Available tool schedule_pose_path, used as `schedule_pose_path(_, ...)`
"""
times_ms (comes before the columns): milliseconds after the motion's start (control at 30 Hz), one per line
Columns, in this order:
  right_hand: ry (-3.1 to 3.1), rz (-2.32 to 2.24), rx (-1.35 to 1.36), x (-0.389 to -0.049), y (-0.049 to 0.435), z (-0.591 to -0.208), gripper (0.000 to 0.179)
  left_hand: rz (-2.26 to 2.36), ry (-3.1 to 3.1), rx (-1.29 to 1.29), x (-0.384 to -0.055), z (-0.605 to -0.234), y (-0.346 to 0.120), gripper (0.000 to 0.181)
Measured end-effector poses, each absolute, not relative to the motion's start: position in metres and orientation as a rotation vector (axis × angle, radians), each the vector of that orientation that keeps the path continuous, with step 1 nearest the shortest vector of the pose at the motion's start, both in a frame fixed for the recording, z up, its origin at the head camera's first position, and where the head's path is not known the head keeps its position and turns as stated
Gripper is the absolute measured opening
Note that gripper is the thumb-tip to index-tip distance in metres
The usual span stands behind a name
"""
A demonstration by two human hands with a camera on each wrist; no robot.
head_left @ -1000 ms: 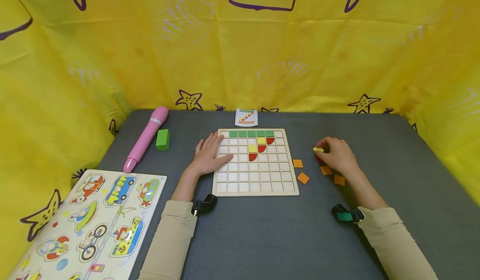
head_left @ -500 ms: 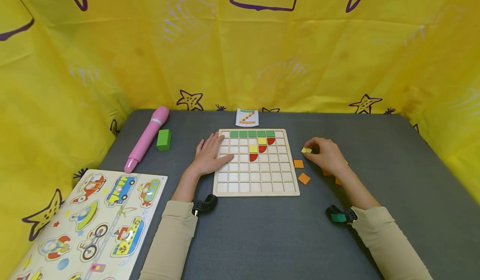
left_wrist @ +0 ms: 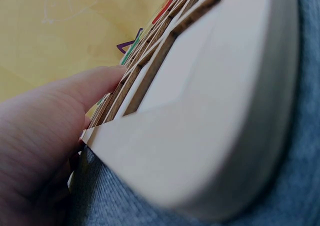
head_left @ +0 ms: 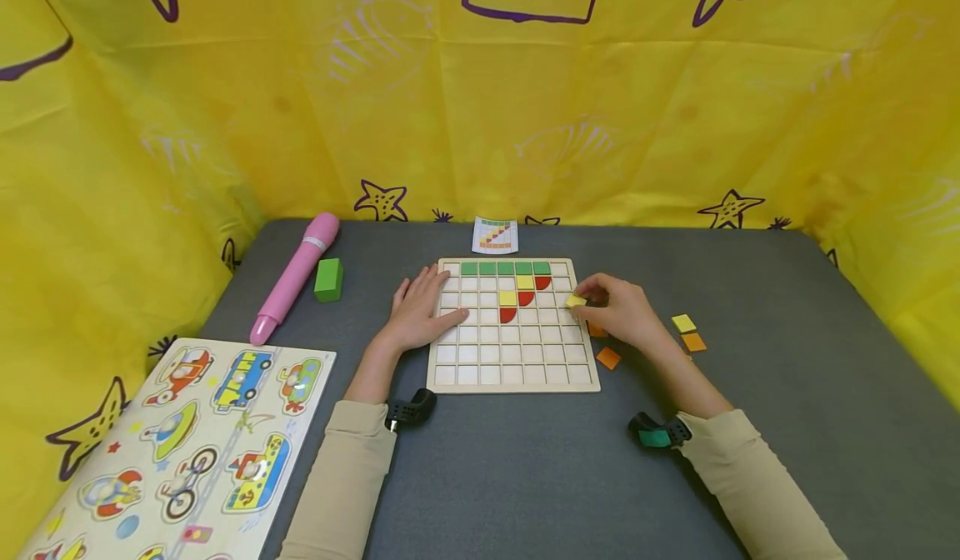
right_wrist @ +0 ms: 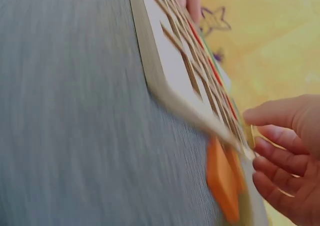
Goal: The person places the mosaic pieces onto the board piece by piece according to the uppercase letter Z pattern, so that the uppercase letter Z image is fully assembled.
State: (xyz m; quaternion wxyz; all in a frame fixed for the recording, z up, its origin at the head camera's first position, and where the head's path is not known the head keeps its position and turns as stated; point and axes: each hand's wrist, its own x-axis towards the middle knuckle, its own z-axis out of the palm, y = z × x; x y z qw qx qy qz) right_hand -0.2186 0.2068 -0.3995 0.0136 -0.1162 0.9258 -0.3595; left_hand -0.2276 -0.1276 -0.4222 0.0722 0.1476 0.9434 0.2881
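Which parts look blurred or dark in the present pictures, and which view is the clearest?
Head view: clearest, with the board and its coloured tiles fairly sharp and evenly lit; left wrist view: dim, with the board's near corner out of focus; right wrist view: table streaked, probably by motion, nearest orange tile soft, yellow cloth pale.

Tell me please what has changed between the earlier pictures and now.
The right hand moved leftward, carrying a pinched yellow tile to the right edge of the grid board; another yellow tile became visible. The left hand stayed on the board, whose placed tiles are unchanged.
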Motion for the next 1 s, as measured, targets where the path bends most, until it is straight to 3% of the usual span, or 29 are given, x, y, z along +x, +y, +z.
schedule_pose_path(600, 2.664, -1.259, -0.569, -0.222, 0.120, -0.402, 0.019, 0.849, 2.840, 0.437, -0.229, -0.422, -0.129, 0.082)
schedule_pose_path(833, 2.686, -1.232, -0.760, -0.223, 0.103, -0.404, 0.013, 0.861, 2.843, 0.447, -0.226, -0.419, -0.128, 0.082)
schedule_pose_path(1000, 2.655, -1.247, -0.749, -0.221, 0.100, -0.403, 0.015, 0.860, 2.840, 0.443, -0.227, -0.420, -0.128, 0.082)
